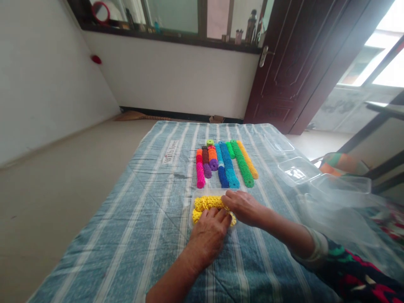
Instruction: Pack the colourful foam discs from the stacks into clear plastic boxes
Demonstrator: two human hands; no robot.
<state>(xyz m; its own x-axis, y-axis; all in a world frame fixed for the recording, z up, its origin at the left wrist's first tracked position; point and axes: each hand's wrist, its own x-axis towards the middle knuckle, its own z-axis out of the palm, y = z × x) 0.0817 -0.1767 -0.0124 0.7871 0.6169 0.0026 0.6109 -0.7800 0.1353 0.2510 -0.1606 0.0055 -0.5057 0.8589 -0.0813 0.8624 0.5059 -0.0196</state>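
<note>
Two knobbly yellow stacks lie side by side in a clear plastic box (191,225) on the bed-like surface. My left hand (210,233) rests over the nearer yellow stack (196,216), its fingers curled down onto it and hiding its middle. At the right end of the farther yellow stack (208,203), my right hand (244,207) is closed, with thumb and fingertips against that end. Just beyond the box lie several similar stacks of small flower-shaped discs, among them a pink one (200,174), a blue one (229,166) and a green one (243,164).
Several clear plastic boxes (298,170) stand along the right side of the striped cloth (151,198). A yellow-orange stack (249,162) lies rightmost in the row. Beyond the far edge are a broom (135,116) and a dark red door (280,71).
</note>
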